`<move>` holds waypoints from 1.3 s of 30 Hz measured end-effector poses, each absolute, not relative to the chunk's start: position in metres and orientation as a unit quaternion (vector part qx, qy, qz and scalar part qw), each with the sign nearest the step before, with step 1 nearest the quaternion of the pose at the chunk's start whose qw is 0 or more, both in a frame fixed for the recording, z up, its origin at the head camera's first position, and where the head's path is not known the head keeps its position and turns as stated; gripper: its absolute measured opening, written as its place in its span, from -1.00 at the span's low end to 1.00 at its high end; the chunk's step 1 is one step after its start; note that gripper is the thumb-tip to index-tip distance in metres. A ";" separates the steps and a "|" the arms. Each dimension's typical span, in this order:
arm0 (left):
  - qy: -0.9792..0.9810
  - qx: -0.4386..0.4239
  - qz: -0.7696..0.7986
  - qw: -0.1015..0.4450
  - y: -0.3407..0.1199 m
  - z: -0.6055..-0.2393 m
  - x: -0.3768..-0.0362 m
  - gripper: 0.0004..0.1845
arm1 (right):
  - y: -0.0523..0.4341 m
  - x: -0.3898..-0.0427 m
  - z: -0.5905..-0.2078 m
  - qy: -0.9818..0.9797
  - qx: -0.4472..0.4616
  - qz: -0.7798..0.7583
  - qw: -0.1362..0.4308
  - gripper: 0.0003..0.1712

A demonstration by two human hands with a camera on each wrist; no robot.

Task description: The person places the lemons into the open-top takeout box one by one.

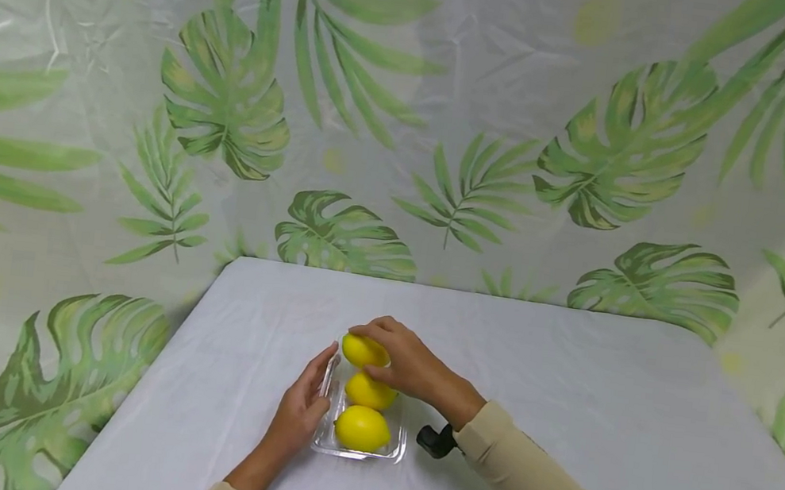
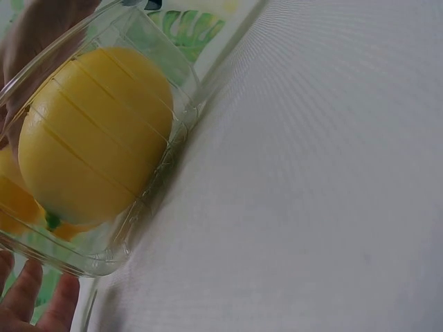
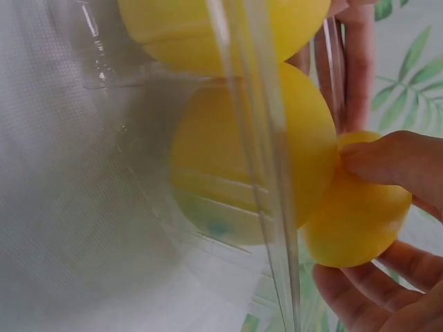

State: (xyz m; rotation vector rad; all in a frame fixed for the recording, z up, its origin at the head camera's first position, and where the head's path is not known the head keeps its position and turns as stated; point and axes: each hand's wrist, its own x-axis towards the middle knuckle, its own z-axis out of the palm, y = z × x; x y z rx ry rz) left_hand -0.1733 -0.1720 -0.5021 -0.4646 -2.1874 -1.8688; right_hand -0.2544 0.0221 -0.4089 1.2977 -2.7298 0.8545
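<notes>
- A clear plastic tray (image 1: 397,447) is sitting on a table with a white cloth (image 1: 564,391), near the front edge
- Two lemons are lying inside the tray: a near lemon (image 1: 362,428) at the front end and a middle lemon (image 1: 370,392) just behind it, and they are touching
- The right hand (image 1: 409,362) is reaching over the far end of the tray and is curling its fingers and thumb around a far lemon (image 1: 363,350), so it is holding that lemon
- In the right wrist view, the far lemon (image 3: 356,214) is sitting between the thumb and the fingertips (image 3: 360,290), right beside the tray wall (image 3: 256,159)
- The far lemon is sitting at the far end of the tray, touching the middle lemon; I cannot tell if it is resting on the tray floor
- The left hand (image 1: 303,407) is lying flat against the left side of the tray, with straight fingers pressing on the tray wall and gripping nothing
- In the left wrist view, the near lemon (image 2: 97,131) is showing through the ribbed plastic, and the left fingertips (image 2: 41,304) are showing below it
- A curtain with green leaves (image 1: 221,99) is hanging behind the table
- A black strap is sitting on each wrist, next to light sleeves (image 1: 526,475)
</notes>
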 end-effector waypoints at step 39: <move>-0.747 -0.135 -0.643 0.103 -0.169 -0.504 -0.174 -0.26 | 0.042 -0.244 -0.409 -0.882 0.403 0.244 -0.027 -0.30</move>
